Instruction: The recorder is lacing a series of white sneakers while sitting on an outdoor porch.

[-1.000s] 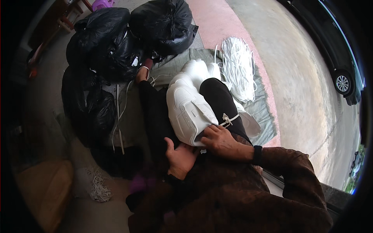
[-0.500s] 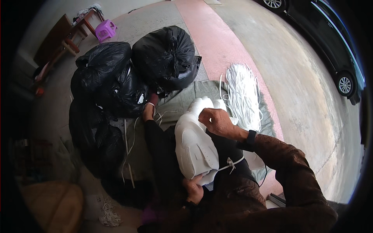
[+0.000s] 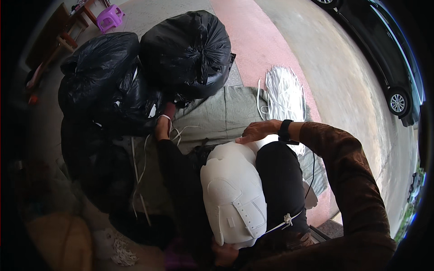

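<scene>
White pieces with rows of small holes, looking like nested shoe uppers (image 3: pixel 233 189), lie in my lap between my black-trousered legs. My left hand (image 3: pixel 224 255) is under their near end, closed on the edge, with its fingers partly hidden. At the far end my right hand (image 3: pixel 260 130) has bent fingers meeting the rim of the uppers; what its fingertips pinch is partly hidden. More white material shows just beneath that hand. A white cord with a knot (image 3: pixel 288 219) runs from beside the uppers across my right leg. Another white lace (image 3: pixel 165 117) loops round my left foot.
A bundle of white laces (image 3: pixel 285 92) lies on the grey-green cloth (image 3: pixel 212 113), far right. Big black plastic bags (image 3: pixel 187 54) stand at the far left. Behind them are a purple stool (image 3: pixel 110 19) and wooden furniture. A dark car (image 3: pixel 379 49) is parked at the right.
My right hand has moved away from over the uppers to their far end. The uppers now show more of their upper face. The whole view has shifted slightly.
</scene>
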{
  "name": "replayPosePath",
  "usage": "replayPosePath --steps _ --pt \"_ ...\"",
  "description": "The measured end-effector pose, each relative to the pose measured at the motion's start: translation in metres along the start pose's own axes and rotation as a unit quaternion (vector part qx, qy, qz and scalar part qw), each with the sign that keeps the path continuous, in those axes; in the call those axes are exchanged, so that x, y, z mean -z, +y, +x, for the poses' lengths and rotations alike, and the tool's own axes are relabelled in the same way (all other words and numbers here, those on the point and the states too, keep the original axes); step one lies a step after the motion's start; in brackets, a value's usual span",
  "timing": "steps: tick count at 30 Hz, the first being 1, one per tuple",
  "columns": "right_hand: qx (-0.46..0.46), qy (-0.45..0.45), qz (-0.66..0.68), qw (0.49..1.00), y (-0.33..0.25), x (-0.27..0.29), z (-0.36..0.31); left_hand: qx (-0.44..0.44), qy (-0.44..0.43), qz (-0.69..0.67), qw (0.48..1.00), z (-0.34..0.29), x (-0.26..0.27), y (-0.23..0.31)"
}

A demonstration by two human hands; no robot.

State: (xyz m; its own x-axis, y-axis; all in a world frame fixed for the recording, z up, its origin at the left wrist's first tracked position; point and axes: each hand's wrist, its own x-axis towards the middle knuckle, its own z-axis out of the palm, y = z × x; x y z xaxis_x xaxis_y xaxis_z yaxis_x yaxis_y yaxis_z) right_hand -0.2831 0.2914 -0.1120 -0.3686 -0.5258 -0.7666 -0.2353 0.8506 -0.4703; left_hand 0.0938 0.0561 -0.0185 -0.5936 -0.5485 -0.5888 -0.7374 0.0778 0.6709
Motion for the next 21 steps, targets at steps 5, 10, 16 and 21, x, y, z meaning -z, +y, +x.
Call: replayPosePath --steps 5,10,16,21 --pt "-0.017 -0.052 0.037 0.998 0.03 -0.044 -0.034 -0.036 0.199 0.445 0.872 0.012 -0.002 -0.144" --pt "0.087 0.119 0.304 0.941 0.065 -0.112 0.006 -0.071 0.16 0.035 0.984 0.037 -0.01 -0.057" --pt "-0.221 0.524 0.248 0.784 0.203 -0.185 -0.02 -0.464 0.058 0.256 0.846 0.052 -0.015 -0.102" --pt "-0.343 0.462 0.321 0.752 0.233 -0.226 -0.038 -0.453 0.241 0.472 0.717 0.029 -0.034 -0.062"
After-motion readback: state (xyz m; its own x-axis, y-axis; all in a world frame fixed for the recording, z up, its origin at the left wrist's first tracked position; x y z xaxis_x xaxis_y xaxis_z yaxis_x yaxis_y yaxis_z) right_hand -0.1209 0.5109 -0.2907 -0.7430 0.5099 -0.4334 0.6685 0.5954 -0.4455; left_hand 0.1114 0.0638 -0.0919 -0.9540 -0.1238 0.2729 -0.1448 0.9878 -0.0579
